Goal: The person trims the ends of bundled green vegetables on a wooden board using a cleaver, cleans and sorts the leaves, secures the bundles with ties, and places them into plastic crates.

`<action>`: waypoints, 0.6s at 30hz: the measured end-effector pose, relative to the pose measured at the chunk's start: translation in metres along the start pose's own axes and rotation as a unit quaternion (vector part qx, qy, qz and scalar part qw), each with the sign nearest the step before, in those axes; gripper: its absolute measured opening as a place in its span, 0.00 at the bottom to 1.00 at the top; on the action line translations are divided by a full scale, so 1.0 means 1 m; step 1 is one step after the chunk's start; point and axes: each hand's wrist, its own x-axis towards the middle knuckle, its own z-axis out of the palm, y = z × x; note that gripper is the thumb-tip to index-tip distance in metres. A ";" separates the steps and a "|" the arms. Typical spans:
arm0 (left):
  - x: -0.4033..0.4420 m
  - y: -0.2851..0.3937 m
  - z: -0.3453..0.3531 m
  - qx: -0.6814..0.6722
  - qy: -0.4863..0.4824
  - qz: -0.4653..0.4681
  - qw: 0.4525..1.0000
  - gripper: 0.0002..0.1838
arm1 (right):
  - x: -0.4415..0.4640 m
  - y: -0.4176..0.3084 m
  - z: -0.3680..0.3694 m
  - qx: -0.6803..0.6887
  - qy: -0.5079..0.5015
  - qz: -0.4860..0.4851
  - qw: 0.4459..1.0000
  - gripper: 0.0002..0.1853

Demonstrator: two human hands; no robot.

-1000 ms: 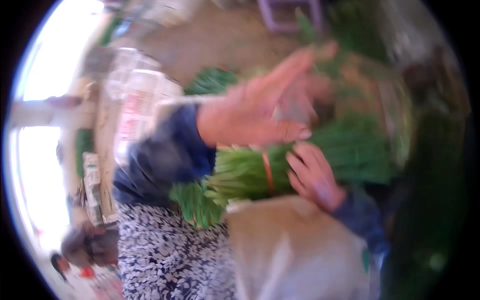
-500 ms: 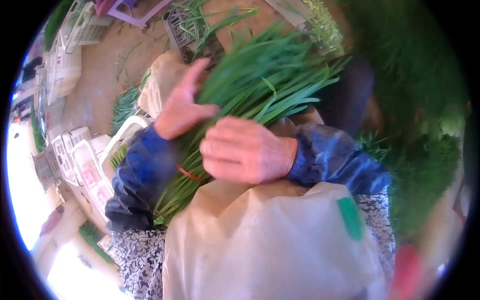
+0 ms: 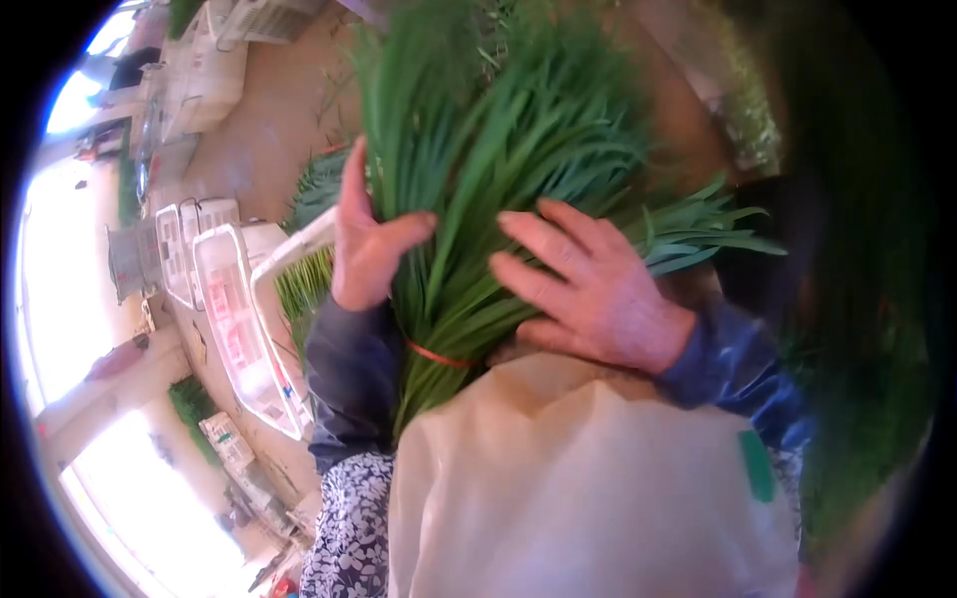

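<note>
We see the leafy bunch (image 3: 508, 149) now fanning up the frame's upper centre instead of slanting right, our left hand (image 3: 367, 249) splayed, thumb apart, at its left edge, our right hand (image 3: 603, 289) uncurled and spread over its right, apparently steadying it above the red band (image 3: 439, 356).

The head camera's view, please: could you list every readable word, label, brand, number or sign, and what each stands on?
No text can be read anywhere in this view.
Thin red-orange band around the long-leaved green bundle: no lettering visible.
Green patch on the pale cream apron: no letters can be made out.
White plastic crates at the left: too small and blurred to tell whether anything is printed.
</note>
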 end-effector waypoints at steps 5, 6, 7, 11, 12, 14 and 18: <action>-0.001 0.000 0.005 -0.081 0.027 0.017 0.996 0.48 | 0.014 0.011 0.013 0.011 -0.158 0.103 0.982 0.38; -0.003 0.000 0.004 -0.088 0.037 0.010 0.995 0.48 | 0.008 0.010 0.010 0.015 -0.172 0.100 0.980 0.38; -0.003 0.002 0.004 -0.064 0.036 0.006 0.997 0.47 | 0.002 0.007 0.006 0.003 -0.161 0.100 0.982 0.37; -0.004 0.003 0.010 -0.058 0.037 0.009 0.998 0.45 | -0.017 0.009 0.000 0.000 -0.136 0.095 0.986 0.35; -0.003 0.002 0.010 -0.057 0.034 0.006 0.998 0.46 | -0.017 0.011 -0.001 0.003 -0.126 0.089 0.988 0.34; -0.002 -0.010 -0.003 -0.060 0.032 0.004 0.998 0.47 | -0.004 0.017 0.010 0.054 -0.081 0.116 0.988 0.31; 0.000 -0.011 -0.003 -0.053 0.028 0.007 0.998 0.48 | 0.028 0.024 0.002 0.122 -0.054 0.155 0.979 0.24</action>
